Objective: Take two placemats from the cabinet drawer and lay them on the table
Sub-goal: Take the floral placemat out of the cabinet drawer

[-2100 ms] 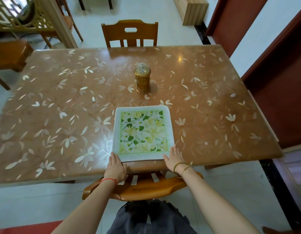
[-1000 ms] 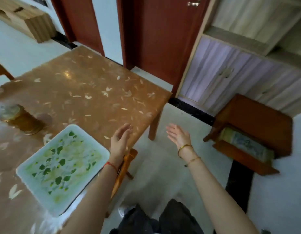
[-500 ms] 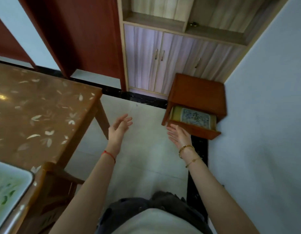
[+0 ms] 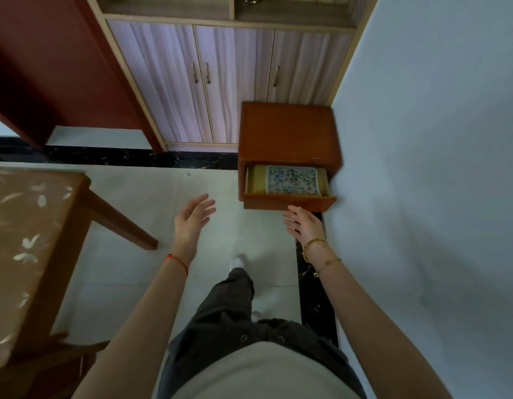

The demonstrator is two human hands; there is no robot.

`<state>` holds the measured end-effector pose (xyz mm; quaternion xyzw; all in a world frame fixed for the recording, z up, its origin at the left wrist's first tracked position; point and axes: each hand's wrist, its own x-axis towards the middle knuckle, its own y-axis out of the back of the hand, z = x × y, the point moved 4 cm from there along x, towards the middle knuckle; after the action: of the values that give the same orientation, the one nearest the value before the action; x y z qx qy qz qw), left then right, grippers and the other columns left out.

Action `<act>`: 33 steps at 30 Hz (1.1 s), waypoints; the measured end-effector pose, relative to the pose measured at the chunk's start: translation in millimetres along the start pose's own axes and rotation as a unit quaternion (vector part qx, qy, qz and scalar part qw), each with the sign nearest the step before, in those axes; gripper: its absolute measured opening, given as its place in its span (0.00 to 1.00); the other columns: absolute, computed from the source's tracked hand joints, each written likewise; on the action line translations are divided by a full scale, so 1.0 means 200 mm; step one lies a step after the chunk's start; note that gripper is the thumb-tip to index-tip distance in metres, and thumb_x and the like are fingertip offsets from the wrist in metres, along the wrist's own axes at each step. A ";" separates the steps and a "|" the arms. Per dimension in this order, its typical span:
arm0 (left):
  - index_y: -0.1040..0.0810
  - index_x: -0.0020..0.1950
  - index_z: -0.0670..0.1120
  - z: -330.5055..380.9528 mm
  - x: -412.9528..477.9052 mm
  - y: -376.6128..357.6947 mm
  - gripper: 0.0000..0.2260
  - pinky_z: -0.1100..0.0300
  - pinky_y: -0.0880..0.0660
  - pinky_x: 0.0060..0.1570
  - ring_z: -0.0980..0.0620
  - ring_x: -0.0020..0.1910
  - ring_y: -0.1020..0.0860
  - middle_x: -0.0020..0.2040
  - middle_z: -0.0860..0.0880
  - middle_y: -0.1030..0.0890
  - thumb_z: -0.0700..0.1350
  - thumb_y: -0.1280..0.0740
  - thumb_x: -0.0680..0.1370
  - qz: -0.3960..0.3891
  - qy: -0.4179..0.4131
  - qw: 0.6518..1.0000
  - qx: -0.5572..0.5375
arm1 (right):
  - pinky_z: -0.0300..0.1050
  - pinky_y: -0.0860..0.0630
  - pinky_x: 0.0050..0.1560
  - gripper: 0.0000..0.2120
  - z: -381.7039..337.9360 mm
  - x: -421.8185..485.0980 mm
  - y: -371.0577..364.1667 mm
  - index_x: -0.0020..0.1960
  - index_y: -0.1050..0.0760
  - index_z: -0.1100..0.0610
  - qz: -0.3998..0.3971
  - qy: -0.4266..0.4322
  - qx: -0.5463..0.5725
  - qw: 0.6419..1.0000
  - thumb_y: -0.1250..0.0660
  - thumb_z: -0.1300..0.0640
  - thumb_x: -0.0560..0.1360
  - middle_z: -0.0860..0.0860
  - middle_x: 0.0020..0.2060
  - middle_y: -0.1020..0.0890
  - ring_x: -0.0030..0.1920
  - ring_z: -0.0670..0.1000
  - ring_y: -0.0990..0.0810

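A small orange-brown cabinet [image 4: 288,131] stands in the corner against the blue-grey wall, with its drawer [image 4: 290,203] pulled out. Inside the drawer lies a placemat [image 4: 292,180] with a blue and white flower print. My right hand [image 4: 304,226] is open, fingers spread, just below the drawer's front edge and not touching it. My left hand [image 4: 192,220] is open too, held over the floor left of the drawer. The table [image 4: 28,240] with its leaf-patterned top shows at the left edge. The green placemat laid there is out of view.
Behind the small cabinet stands a tall cupboard [image 4: 220,82] with pale purple doors. A dark red door [image 4: 48,67] is at upper left. A table leg [image 4: 120,223] slants into the pale tiled floor. My leg and foot [image 4: 238,263] are stepping forward between the table and the wall.
I have turned away from the table, where both hands rested on the green placemat, and walked toward the cabinet. The open drawer is now closer and my right hand is near its front.
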<state>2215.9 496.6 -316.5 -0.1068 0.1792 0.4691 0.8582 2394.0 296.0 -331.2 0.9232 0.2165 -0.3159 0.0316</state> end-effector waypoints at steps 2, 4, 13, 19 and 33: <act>0.23 0.65 0.45 0.02 0.10 -0.09 0.14 0.52 0.26 0.64 0.49 0.58 0.19 0.58 0.47 0.18 0.46 0.38 0.81 -0.002 0.002 1.000 0.011 | 0.51 0.26 0.64 0.16 -0.02 0.10 0.03 0.62 0.25 0.62 0.013 -0.009 0.004 1.000 0.40 0.54 0.81 0.56 0.53 0.18 0.56 0.55 0.20; 0.23 0.64 0.46 0.03 0.21 -0.18 0.13 0.52 0.26 0.64 0.49 0.58 0.19 0.58 0.47 0.18 0.46 0.39 0.81 -0.008 0.006 1.000 0.022 | 0.52 0.25 0.64 0.16 -0.06 0.21 0.06 0.62 0.25 0.62 0.022 -0.016 0.005 1.000 0.40 0.54 0.81 0.58 0.55 0.18 0.55 0.56 0.20; 0.23 0.64 0.45 0.14 0.78 -0.59 0.13 0.51 0.25 0.62 0.49 0.55 0.19 0.53 0.49 0.17 0.45 0.38 0.81 -0.029 0.061 0.997 0.026 | 0.52 0.24 0.62 0.15 -0.36 0.78 0.10 0.60 0.23 0.60 0.056 -0.048 -0.012 0.997 0.41 0.53 0.80 0.56 0.52 0.17 0.52 0.54 0.19; 0.23 0.59 0.45 0.17 1.08 -0.82 0.09 0.54 0.25 0.57 0.42 0.58 0.21 0.55 0.44 0.19 0.44 0.38 0.82 -0.050 0.123 0.990 0.046 | 0.53 0.25 0.63 0.12 -0.52 1.09 0.13 0.54 0.22 0.60 0.083 -0.083 -0.003 0.993 0.42 0.55 0.81 0.52 0.45 0.17 0.45 0.51 0.20; 0.22 0.62 0.43 0.00 1.56 -1.24 0.12 0.51 0.25 0.63 0.47 0.56 0.20 0.57 0.44 0.18 0.42 0.34 0.80 -0.033 0.226 0.969 0.091 | 0.51 0.37 0.71 0.21 -0.61 1.67 0.37 0.73 0.40 0.68 0.043 -0.207 -0.025 0.977 0.54 0.61 0.84 0.62 0.73 0.35 0.72 0.62 0.34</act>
<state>2579.8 603.5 -440.0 -0.1370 0.4066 0.3856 0.8169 2730.8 380.9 -439.5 0.8450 0.1736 -0.4931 0.1122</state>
